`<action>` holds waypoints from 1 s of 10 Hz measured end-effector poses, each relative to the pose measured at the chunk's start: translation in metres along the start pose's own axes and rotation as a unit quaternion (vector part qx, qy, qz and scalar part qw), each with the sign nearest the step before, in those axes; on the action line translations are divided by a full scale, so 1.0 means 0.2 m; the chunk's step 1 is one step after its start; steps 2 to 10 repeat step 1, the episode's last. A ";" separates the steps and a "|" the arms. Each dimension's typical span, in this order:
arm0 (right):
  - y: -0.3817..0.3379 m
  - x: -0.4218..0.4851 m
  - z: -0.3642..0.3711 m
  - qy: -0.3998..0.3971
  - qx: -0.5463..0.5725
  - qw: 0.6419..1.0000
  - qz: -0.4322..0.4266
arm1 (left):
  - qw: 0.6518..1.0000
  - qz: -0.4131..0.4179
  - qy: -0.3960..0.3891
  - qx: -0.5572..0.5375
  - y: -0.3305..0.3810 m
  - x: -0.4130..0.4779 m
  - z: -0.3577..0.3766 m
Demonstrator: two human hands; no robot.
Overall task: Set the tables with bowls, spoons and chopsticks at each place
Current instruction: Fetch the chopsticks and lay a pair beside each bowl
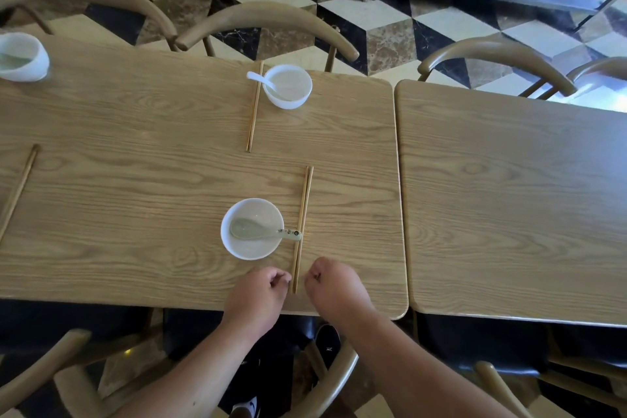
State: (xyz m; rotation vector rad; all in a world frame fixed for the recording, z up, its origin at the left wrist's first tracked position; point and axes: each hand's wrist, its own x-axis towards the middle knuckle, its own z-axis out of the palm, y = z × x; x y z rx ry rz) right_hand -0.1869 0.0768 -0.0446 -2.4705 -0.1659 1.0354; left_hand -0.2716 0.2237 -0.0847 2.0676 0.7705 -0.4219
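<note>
A white bowl [250, 249] stands at the near place on the wooden table [135, 153], with a pale spoon [261, 231] lying in it, handle pointing right. A pair of chopsticks [303, 214] lies just right of this bowl. My left hand [258, 297] and my right hand [334, 285] rest on the table on either side of the chopsticks' near end, fingers curled, holding nothing. The left hand's fingertips are right beside the sticks. At the far place, a second white bowl [291, 92] holds a white spoon [257, 77], and chopsticks [254, 112] lie to its left.
Another white bowl [22, 59] stands at the far left, and another chopstick pair [18, 190] lies at the left edge. A second wooden table [509, 197] adjoins on the right. Curved-back wooden chairs [268, 19] line both sides. The floor is chequered tile.
</note>
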 end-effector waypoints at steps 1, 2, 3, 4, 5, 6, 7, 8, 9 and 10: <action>0.02 -0.07 -0.07 0.021 -0.029 0.999 -0.024 | 0.999 0.003 -0.035 -0.001 0.01 -0.08 -0.05; 0.02 -0.07 -0.07 0.021 -0.029 0.999 -0.024 | 0.999 0.003 -0.035 -0.001 0.01 -0.08 -0.05; 0.02 -0.07 -0.07 0.021 -0.029 0.999 -0.024 | 0.999 0.003 -0.035 -0.001 0.01 -0.08 -0.05; 0.02 -0.07 -0.07 0.021 -0.029 0.999 -0.024 | 0.999 0.003 -0.035 -0.001 0.01 -0.08 -0.05; 0.02 -0.07 -0.07 0.021 -0.029 0.999 -0.024 | 0.999 0.003 -0.035 -0.001 0.01 -0.08 -0.05; 0.02 -0.07 -0.07 0.021 -0.029 0.999 -0.024 | 0.999 0.003 -0.035 -0.001 0.01 -0.08 -0.05; 0.02 -0.07 -0.07 0.021 -0.029 0.999 -0.024 | 0.999 0.003 -0.035 -0.001 0.01 -0.08 -0.05; 0.02 -0.07 -0.07 0.021 -0.029 0.999 -0.024 | 0.999 0.003 -0.035 -0.001 0.01 -0.08 -0.05; 0.02 -0.07 -0.07 0.021 -0.029 0.999 -0.024 | 0.999 0.003 -0.035 -0.001 0.01 -0.08 -0.05; 0.02 -0.07 -0.07 0.021 -0.029 0.999 -0.024 | 0.999 0.003 -0.035 -0.001 0.01 -0.08 -0.05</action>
